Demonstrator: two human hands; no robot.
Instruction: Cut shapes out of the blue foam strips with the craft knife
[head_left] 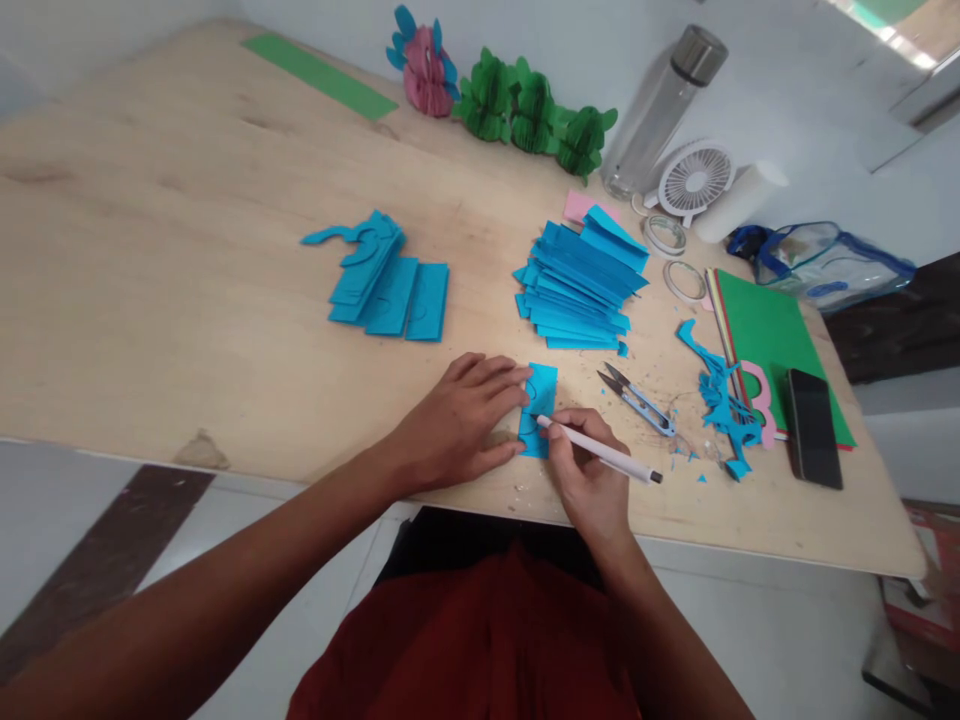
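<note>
A small folded piece of blue paper (545, 385) lies near the table's front edge, with a dark curved line drawn on it. My left hand (476, 415) rests flat with fingers spread, its fingertips on the paper's left side. My right hand (592, 470) grips a white pen (600, 450), the tip end over the paper's lower half. To the right lie thread snips (637, 398) with dark blades. Beyond my hands is a pile of folded blue papers (577, 285). Farther left sit several blue pieces (386, 290) with curved outlines on them.
Blue scraps (724, 395), a pink paper cutout (759, 400), a phone (814, 428) and coloured sheets (772, 330) are at right. Along the wall stand green paper shapes (532, 112), a pink one (427, 75), a bottle (660, 120) and a fan (694, 180). Tape rolls (684, 282) lie nearby.
</note>
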